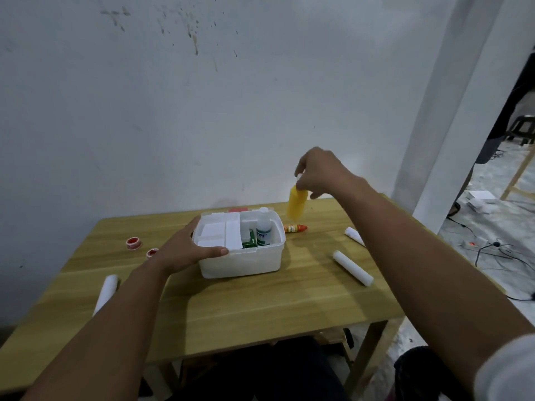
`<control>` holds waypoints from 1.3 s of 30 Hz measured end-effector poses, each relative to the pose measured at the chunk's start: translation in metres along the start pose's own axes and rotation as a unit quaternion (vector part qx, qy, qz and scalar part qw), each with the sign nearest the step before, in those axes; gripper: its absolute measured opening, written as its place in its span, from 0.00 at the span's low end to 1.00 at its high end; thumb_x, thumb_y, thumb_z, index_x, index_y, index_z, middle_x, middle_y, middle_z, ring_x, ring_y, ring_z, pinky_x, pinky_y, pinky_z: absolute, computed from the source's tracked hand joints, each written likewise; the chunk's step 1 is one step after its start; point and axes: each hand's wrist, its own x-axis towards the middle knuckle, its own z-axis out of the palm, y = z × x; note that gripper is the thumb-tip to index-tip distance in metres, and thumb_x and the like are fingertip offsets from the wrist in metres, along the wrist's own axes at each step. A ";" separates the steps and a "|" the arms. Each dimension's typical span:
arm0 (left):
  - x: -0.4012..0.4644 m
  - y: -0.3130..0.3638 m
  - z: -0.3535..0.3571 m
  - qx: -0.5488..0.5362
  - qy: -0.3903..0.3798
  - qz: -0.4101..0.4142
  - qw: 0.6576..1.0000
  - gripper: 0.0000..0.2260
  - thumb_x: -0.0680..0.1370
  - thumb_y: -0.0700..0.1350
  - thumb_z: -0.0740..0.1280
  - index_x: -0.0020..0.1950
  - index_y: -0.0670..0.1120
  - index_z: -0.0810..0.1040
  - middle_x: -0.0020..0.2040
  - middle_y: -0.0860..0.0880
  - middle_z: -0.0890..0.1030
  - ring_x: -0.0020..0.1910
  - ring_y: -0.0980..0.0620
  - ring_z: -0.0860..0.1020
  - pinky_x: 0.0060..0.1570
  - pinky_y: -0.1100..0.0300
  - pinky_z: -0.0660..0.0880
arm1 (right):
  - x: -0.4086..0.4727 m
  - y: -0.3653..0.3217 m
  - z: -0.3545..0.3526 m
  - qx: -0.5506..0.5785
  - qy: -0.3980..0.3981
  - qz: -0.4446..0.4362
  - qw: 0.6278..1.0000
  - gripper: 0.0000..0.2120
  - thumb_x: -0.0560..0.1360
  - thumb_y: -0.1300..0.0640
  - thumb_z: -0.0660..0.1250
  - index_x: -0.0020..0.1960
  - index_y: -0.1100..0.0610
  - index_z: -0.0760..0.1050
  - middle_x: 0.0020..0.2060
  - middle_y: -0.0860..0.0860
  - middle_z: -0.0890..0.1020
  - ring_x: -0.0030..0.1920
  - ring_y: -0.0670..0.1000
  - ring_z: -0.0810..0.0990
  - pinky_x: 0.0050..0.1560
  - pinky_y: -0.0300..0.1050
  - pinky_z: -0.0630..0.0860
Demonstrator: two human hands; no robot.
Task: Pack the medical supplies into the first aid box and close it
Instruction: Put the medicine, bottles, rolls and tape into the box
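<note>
An open white first aid box (246,264) sits mid-table, holding a white-capped bottle (263,230), a green packet (249,241) and white packs (214,234). My left hand (185,247) grips the box's left rim, thumb along the front edge. My right hand (321,173) holds a yellow bottle (296,204) by its top, hanging in the air just right of the box. A small orange bottle (295,228) lies beside the box. White bandage rolls lie at right (352,267), far right (354,235) and left (106,290). Two red tape rolls (133,243) rest at left.
The wooden table (260,308) stands against a white wall. Something red (238,210) shows behind the box. To the right, past a white pillar (451,111), cables and a power strip (477,244) lie on the floor near a wooden stand.
</note>
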 end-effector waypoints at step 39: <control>0.006 -0.007 -0.001 0.016 0.006 0.003 1.000 0.44 0.62 0.64 0.82 0.74 0.65 0.66 0.63 0.67 0.75 0.61 0.62 0.74 0.56 0.52 0.80 | 0.028 0.096 0.149 -0.225 -0.119 -0.021 0.967 0.14 0.73 0.61 0.69 0.57 0.51 0.81 0.51 0.52 0.83 0.48 0.54 0.81 0.41 0.45 0.75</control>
